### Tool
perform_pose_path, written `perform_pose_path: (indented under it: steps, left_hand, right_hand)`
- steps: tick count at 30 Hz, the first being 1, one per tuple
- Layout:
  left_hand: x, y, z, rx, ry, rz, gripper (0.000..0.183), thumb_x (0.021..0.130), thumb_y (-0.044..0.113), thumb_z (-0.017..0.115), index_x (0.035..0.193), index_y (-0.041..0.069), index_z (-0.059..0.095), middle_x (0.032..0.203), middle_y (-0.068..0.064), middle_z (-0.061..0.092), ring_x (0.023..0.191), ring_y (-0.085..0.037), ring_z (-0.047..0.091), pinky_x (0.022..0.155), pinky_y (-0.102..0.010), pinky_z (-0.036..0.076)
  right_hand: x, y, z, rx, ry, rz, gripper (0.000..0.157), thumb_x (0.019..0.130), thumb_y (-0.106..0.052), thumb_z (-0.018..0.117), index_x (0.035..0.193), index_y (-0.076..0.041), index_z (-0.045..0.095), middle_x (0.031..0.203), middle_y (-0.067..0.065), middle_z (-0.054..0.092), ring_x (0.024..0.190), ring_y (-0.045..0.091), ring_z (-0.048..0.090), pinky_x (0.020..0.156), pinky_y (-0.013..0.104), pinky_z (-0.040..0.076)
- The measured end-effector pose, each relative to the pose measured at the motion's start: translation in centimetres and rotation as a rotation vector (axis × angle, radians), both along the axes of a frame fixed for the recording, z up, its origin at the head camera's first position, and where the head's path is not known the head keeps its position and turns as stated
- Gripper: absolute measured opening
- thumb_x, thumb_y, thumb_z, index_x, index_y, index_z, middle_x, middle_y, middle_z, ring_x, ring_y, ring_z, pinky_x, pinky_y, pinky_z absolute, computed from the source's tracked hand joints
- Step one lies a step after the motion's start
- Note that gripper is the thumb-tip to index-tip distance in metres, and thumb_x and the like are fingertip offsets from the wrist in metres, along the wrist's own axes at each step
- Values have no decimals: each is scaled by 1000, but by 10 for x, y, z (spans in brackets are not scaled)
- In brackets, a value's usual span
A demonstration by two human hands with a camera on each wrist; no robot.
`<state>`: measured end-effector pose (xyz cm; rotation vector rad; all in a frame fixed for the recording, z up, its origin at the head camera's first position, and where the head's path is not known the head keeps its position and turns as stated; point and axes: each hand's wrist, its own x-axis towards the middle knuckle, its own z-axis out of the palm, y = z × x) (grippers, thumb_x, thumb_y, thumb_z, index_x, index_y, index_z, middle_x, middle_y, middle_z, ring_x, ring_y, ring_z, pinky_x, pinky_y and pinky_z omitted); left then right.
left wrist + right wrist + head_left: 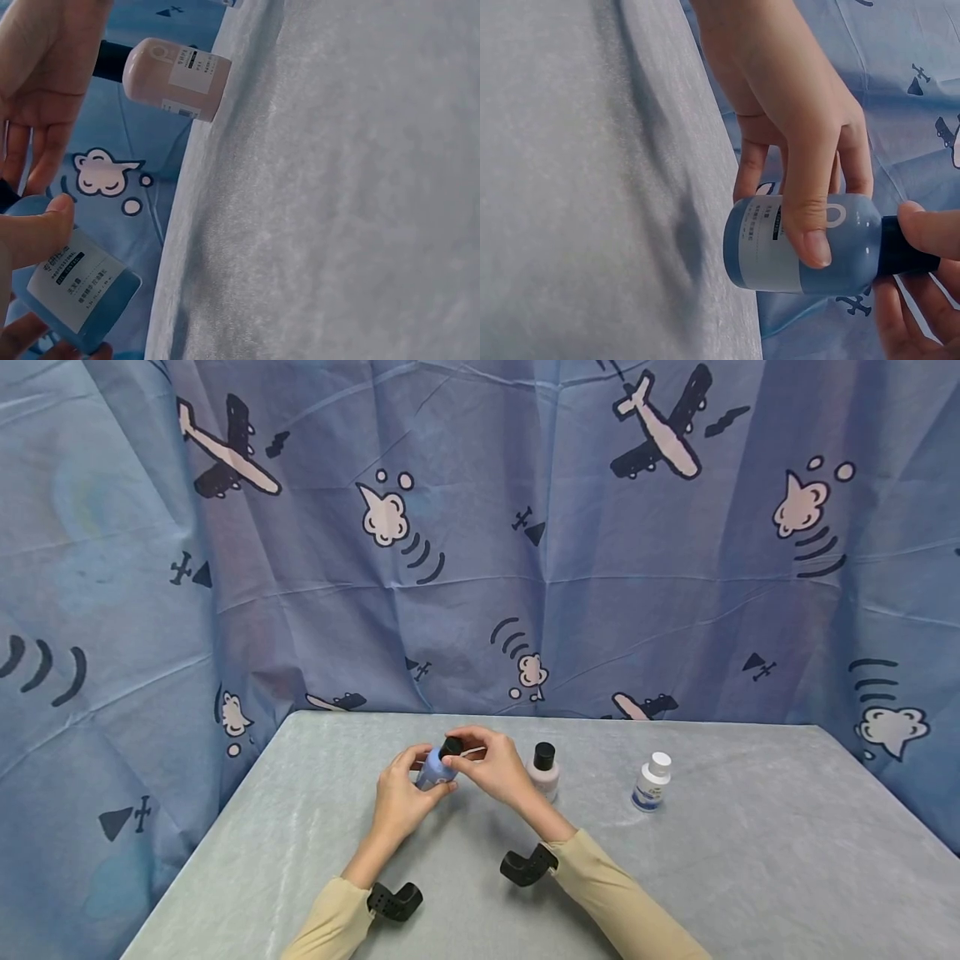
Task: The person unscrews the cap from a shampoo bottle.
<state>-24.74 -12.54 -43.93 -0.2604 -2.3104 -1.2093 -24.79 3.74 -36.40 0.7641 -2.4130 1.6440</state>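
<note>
My left hand point(402, 797) grips a small blue bottle point(855, 247) with a white printed label round its body. The bottle is tilted, its black cap point(451, 747) leaning toward my right hand point(491, 767). Thumb and fingers of that right hand pinch the cap, as the right wrist view shows up close. Just behind the right wrist stands a pale pink bottle point(544, 777) with a black cap, partly covered by the hand. In the left wrist view the blue bottle's label faces the camera, with the left thumb over its shoulder.
Farther right on the grey cloth-covered table point(750, 827) stands a white bottle point(651, 785) with a white cap and a blue-marked label. A blue curtain point(465, 552) printed with airplanes hangs behind the table's back edge. Each wrist wears a black camera mount point(528, 866).
</note>
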Motion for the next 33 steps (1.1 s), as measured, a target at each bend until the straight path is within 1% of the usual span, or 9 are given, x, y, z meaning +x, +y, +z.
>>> perform_pose_path:
  steps: [5, 8, 12, 16, 18, 21, 27, 30, 33]
  left_hand:
    - [0, 0, 1, 6, -13, -14, 56, 65, 18, 88, 115, 7, 65, 106, -12, 70, 92, -28, 67, 76, -50, 53]
    - [0, 0, 1, 1, -20, -17, 54, 66, 19, 88, 114, 8, 66, 105, -12, 71, 91, -27, 67, 77, -50, 53]
    - [0, 0, 0, 3, -36, -24, 54, 66, 21, 88, 114, 7, 66, 104, -13, 71, 92, -28, 67, 80, -50, 52]
    - [0, 0, 1, 6, -47, -23, 55, 67, 21, 87, 115, 7, 65, 105, -13, 71, 93, -28, 67, 80, -50, 52]
    - [1, 1, 1, 7, -52, -19, 56, 67, 22, 87, 116, 7, 65, 105, -13, 71, 92, -27, 68, 80, -49, 52]
    - [1, 1, 2, 3, -57, -8, 57, 67, 23, 87, 117, 7, 65, 106, -12, 71, 93, -27, 68, 80, -48, 52]
    - [1, 3, 2, -23, -45, 23, 58, 66, 26, 88, 116, 8, 66, 105, -10, 71, 91, -24, 69, 79, -45, 52]
    - [1, 3, 1, -36, -34, 33, 57, 66, 26, 88, 115, 7, 66, 103, -10, 71, 90, -24, 69, 78, -43, 53]
    - [1, 3, 1, -39, -26, 36, 58, 65, 26, 88, 115, 6, 66, 103, -11, 71, 89, -24, 69, 78, -44, 53]
  right_hand:
    - [-4, 1, -3, 16, 16, 28, 37, 84, 0, 69, 119, 8, 61, 108, 25, 67, 99, 37, 66, 84, 44, 55]
    - [-15, 2, -15, 17, 20, 40, 40, 84, -1, 69, 122, 7, 60, 111, 25, 67, 101, 37, 66, 85, 45, 55]
    - [-28, 4, -32, 13, 32, 52, 42, 85, -4, 70, 125, 3, 59, 115, 22, 66, 103, 34, 66, 86, 42, 55]
    - [-32, 5, -35, 17, 34, 66, 41, 86, -9, 70, 126, -4, 61, 118, 17, 66, 104, 29, 65, 86, 36, 55]
    - [-31, 5, -35, 15, 18, 57, 41, 86, -11, 71, 126, -7, 61, 119, 15, 66, 104, 28, 66, 86, 34, 55]
    - [-30, 3, -34, 2, -13, 17, 42, 84, -16, 73, 124, -10, 62, 118, 13, 67, 99, 27, 68, 84, 32, 56]
    - [-29, -1, -31, 8, -43, -77, 39, 80, -20, 77, 116, -12, 66, 105, 8, 70, 88, 22, 69, 76, 28, 56]
    - [-28, -1, -30, 20, -44, -96, 35, 79, -21, 78, 112, -12, 68, 101, 6, 70, 85, 20, 68, 72, 28, 55]
    - [-27, -2, -31, 27, -42, -100, 33, 79, -21, 79, 110, -13, 69, 102, 6, 69, 85, 18, 66, 70, 27, 54]
